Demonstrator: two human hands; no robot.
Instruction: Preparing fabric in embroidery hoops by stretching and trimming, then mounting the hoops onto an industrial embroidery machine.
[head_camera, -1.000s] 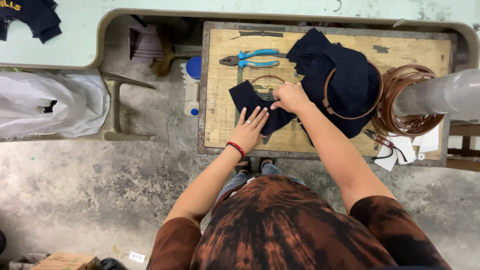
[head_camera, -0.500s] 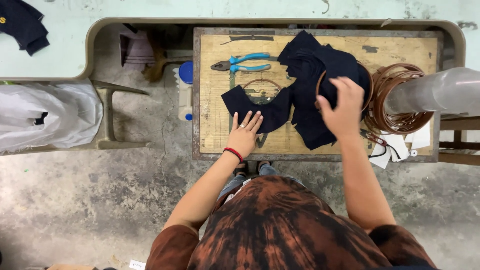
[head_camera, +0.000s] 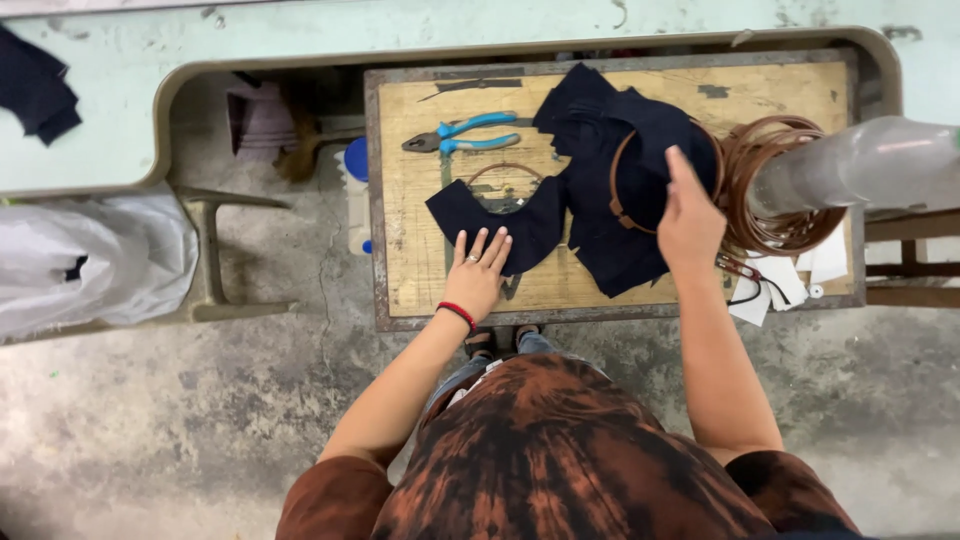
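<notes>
Two hands apart: left hand (head_camera: 478, 272) flat, pinning the navy cloth (head_camera: 500, 218); right hand (head_camera: 690, 215) on the cap (head_camera: 640, 150) — keep cloth taut.

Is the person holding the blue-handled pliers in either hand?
No, the blue-handled pliers lie untouched on the wooden table, while the left hand and right hand rest on dark navy fabric pieces.
</notes>
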